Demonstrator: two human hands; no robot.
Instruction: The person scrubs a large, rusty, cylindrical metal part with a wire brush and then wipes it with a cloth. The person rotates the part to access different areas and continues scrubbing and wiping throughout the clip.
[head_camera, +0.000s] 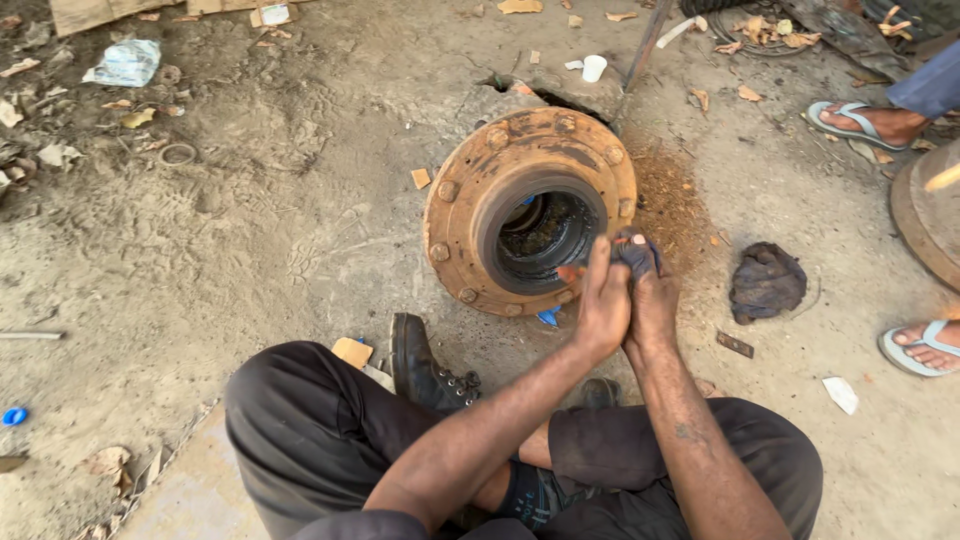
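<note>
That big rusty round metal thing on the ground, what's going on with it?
A person sits on the dirt ground in front of a rusty wheel hub with bolts round its flange. Both hands meet at its lower right rim: the left hand and the right hand grip a dark rag together. Another dark rag lies on the ground to the right, near someone else's sandalled feet.
</note>
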